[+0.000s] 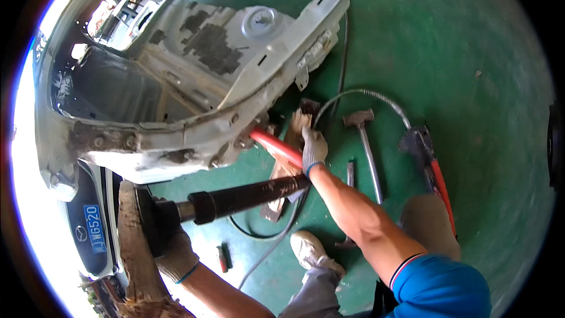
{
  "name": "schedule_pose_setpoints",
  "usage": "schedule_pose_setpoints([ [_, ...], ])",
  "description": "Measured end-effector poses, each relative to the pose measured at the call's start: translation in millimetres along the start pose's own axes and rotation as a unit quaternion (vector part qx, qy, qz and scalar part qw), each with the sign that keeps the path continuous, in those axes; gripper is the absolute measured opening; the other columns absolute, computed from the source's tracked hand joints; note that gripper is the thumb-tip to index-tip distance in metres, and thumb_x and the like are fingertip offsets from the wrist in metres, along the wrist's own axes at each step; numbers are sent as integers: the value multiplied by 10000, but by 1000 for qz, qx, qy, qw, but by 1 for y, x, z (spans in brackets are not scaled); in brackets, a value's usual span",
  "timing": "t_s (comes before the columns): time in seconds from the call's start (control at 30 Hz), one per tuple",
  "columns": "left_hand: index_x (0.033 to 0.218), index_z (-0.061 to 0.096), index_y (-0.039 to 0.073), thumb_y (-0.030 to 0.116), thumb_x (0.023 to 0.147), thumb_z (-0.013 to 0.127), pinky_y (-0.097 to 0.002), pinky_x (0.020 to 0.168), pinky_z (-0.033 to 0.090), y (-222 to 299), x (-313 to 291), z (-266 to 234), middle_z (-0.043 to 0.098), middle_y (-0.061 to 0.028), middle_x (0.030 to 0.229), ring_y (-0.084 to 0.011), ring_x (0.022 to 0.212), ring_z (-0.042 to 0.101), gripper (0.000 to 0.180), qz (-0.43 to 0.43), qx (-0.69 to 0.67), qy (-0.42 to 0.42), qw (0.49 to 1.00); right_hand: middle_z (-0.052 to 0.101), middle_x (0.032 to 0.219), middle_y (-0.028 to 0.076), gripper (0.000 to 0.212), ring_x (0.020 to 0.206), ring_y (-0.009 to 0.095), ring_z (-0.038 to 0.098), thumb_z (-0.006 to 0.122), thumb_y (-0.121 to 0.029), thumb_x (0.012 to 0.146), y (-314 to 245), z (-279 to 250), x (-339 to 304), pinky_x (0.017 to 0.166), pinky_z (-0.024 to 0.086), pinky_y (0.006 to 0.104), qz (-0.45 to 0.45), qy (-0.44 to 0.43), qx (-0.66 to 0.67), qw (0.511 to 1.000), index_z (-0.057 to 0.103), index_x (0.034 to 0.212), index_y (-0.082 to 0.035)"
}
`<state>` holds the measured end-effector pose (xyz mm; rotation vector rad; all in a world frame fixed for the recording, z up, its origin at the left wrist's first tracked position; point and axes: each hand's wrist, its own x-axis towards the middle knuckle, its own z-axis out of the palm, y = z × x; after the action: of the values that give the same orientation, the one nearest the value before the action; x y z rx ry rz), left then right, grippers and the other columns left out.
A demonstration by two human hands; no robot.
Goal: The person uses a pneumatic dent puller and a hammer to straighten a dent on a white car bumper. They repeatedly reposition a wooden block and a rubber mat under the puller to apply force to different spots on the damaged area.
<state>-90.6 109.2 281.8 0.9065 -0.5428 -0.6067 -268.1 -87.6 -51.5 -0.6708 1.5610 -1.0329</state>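
A black hydraulic ram (253, 200) with a short bright rod lies at a slant in front of me. My left hand (176, 256), in a knitted glove, is closed round the black head (154, 221) at its rod end. That head bears against a rough wooden block (130, 241). A red tube (276, 147) runs from under the grey car body shell (235, 109) to my gloved right hand (315, 146). This hand is closed at the tube's near end, its fingers partly hidden. Beneath the tube lie split wooden pieces (299, 123).
On the green floor lie a sledgehammer (368, 153), a smaller hammer (351, 174) and a hand pump (432, 168) with a red handle and a hose (376, 93). A small red-and-black object (222, 259) lies near my shoe (309, 247). Beyond the block stands a car (88, 224).
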Motion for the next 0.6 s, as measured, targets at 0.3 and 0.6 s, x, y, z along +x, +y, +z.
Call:
schedule_pose_setpoints([
  [0.3,1300,630,-34,337,1063,525,-387,920,563,-8,-10,22,688,-159,1185,-266,1072,668,453,66,56,176,981,708,1216,131,498,1107,256,690,768,-229,798,-20,-88,-72,984,528,354,-91,-260,11,961,662,1242,-30],
  [0.6,1330,598,-19,355,1049,533,-392,953,548,-4,-11,40,668,-150,1223,-261,1109,655,473,83,55,156,983,736,1038,133,411,993,363,718,791,-342,821,-64,-62,-98,867,576,488,-320,-413,-316,792,667,1148,-126],
])
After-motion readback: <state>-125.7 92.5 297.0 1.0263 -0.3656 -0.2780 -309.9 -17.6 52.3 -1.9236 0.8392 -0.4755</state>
